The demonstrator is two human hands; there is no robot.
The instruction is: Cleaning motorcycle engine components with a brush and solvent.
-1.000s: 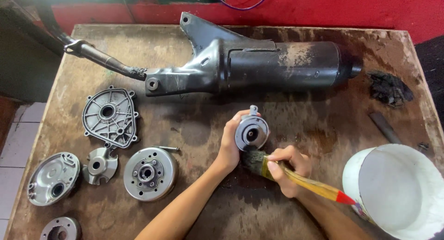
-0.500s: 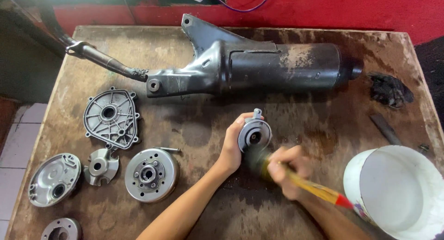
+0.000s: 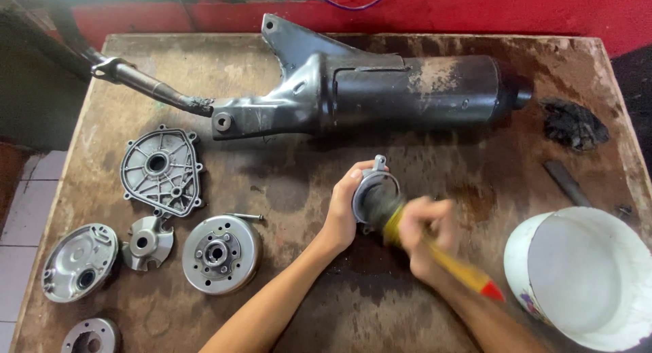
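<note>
My left hand [image 3: 343, 207] grips a small round metal engine part [image 3: 374, 188] and holds it upright just above the stained wooden table [image 3: 285, 156]. My right hand [image 3: 422, 234] holds a paintbrush [image 3: 454, 266] with a yellow handle and red tip. Its bristles press against the face of the round part. The right hand and brush are blurred with motion.
A black exhaust muffler [image 3: 380, 91] with its pipe lies across the far side. Left of my arms lie a ribbed cover plate [image 3: 161, 169], a flywheel [image 3: 219, 252], a small housing [image 3: 147, 241] and round covers [image 3: 78, 261]. A white bucket [image 3: 584, 278] stands at the right. A dark rag [image 3: 574, 124] lies beyond it.
The brush has moved back and forth across the round part, and my right hand has shifted a little up toward it. My left hand keeps the part in nearly the same place.
</note>
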